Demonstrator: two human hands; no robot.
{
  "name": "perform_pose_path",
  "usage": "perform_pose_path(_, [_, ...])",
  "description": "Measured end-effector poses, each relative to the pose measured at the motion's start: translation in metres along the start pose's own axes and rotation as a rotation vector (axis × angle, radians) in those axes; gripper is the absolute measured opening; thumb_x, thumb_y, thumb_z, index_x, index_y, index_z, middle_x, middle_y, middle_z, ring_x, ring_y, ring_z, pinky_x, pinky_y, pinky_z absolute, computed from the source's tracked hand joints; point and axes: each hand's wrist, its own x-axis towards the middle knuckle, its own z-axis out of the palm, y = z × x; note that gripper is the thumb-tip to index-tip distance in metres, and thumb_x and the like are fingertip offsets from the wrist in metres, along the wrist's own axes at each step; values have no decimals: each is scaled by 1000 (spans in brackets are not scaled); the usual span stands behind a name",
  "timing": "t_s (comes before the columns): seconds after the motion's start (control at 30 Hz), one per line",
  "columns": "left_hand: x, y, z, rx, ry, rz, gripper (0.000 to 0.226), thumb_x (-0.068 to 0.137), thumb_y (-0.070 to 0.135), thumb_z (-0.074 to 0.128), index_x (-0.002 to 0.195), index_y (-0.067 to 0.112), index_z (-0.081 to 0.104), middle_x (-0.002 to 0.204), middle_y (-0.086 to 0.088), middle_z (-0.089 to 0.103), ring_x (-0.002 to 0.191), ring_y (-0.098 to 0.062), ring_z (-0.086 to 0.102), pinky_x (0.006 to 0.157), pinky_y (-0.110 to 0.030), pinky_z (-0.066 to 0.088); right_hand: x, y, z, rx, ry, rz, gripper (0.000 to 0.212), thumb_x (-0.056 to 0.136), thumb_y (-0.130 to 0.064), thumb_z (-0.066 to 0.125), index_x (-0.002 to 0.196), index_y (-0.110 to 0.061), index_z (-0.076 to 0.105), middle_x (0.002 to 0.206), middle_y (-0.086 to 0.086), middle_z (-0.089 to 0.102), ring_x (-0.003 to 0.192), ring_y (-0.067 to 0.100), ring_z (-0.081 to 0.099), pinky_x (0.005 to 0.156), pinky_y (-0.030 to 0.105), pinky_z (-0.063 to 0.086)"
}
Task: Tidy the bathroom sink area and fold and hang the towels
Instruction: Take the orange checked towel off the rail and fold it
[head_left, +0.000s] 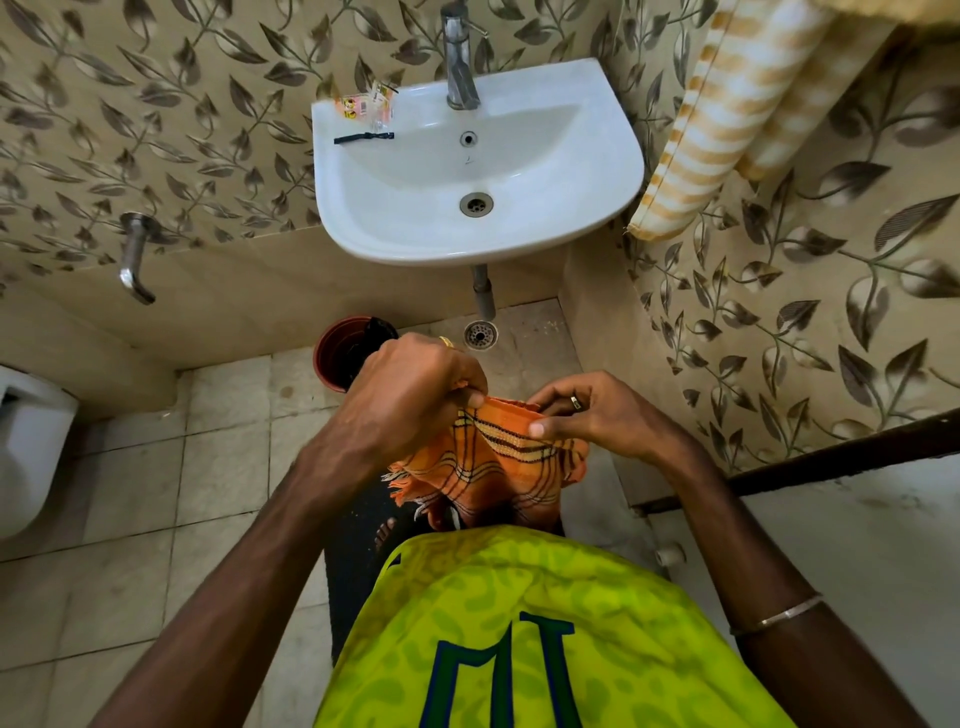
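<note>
An orange checked towel (498, 467) with a fringed edge hangs bunched in front of my body, below the white sink (592, 171). My left hand (415, 384) pinches its top edge at the left. My right hand (587, 410) grips the same edge at the right, thumb on top. A yellow-and-white striped towel (727, 119) hangs on the wall to the right of the sink. On the sink's left rim lie a small clear wrapper with orange print (366, 106) and a thin black hair tie (363, 137).
A chrome tap (460, 62) rises at the sink's back. A brown bucket (343, 353) stands on the floor under the sink beside a floor drain (480, 333). A wall spout (134, 257) juts out at left, a white toilet (31, 441) at far left, a dark door edge (841, 452) at right.
</note>
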Motion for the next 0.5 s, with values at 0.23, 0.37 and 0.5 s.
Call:
perform_pose_path(0.23, [-4,-4,-4,4,18,-49,14,91,23,69,103,24,76,97,1,75,93,-18,69,77,-38,57,-3,-7,5,-1,115,-40,10,83,-20,82,92,-16,79,83,-7,79,78,8,76,62,18,56])
perform_pose_path(0.37, [-1,-7,-3,79,-5,-119,20,93,29,66,113,29,72,109,1,73,103,-22,67,78,-34,54,-5,-11,10,-10,154,-61,7,81,-22,84,86,-22,79,82,-8,79,76,9,76,65,24,59])
perform_pose_path(0.5, [5,-1,3,206,-175,-150,67,91,41,66,150,38,34,137,0,60,118,-24,60,86,-34,49,-5,-13,14,-42,150,-74,10,81,-22,84,88,-16,80,85,-3,79,79,13,77,72,37,64])
